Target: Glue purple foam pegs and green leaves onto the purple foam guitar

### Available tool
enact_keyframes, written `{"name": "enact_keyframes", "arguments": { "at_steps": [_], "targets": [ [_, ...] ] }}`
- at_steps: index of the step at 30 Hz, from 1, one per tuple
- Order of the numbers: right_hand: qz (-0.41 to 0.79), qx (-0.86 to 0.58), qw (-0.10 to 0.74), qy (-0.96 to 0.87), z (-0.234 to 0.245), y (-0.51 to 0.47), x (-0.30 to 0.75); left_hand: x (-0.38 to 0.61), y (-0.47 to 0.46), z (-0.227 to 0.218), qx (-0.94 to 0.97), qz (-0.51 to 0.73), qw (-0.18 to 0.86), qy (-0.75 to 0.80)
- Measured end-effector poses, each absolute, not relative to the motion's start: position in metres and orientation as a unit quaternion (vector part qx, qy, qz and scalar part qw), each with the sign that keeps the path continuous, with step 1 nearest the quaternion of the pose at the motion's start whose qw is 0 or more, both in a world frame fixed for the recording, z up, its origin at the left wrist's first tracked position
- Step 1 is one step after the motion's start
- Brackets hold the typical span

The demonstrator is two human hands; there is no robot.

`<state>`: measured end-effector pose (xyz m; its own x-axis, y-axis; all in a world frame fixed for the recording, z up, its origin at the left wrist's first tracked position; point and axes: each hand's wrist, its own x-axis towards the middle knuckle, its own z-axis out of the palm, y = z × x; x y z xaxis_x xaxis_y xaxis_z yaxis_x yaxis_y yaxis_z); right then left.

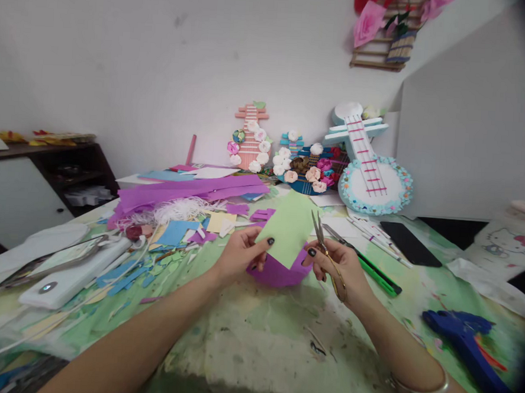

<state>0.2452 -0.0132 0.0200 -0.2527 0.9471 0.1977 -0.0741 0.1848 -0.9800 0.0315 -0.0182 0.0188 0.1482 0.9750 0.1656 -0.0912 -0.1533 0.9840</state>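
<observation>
In my left hand [240,251] is a sheet of light green paper [291,225], pinched at its left edge between thumb and fingers and held tilted above the table. Scissors [326,248] with gold-coloured handles rest in my right hand [340,266], their blades pointing up and slightly parted beside the sheet's right edge. Below and behind the green sheet lies purple paper [279,274], partly covered by it. A green utility knife [374,268] lies just right of my right hand.
Purple strips [192,189], paper scraps [169,265] and a white power bank [75,274] with a cable spread over the left side. A blue glue gun [462,339] and black phone [411,244] lie right. Decorated paper instruments [366,167] lean against the wall.
</observation>
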Motion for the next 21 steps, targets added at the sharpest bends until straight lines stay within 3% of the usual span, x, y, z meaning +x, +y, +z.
{"name": "enact_keyframes", "arguments": {
  "at_steps": [15,18,21],
  "targets": [
    [0.516,-0.39,0.513,-0.565,0.02,-0.014,0.244,0.038,-0.019,0.014,0.607,0.464,0.521,0.38],
    [0.488,-0.403,0.584,-0.508,0.021,-0.008,0.251,0.016,-0.005,0.024,0.637,0.499,0.374,0.453],
    [0.466,-0.402,0.662,-0.427,0.026,0.004,0.267,-0.022,0.014,0.031,0.661,0.367,0.049,0.653]
  ]
}}
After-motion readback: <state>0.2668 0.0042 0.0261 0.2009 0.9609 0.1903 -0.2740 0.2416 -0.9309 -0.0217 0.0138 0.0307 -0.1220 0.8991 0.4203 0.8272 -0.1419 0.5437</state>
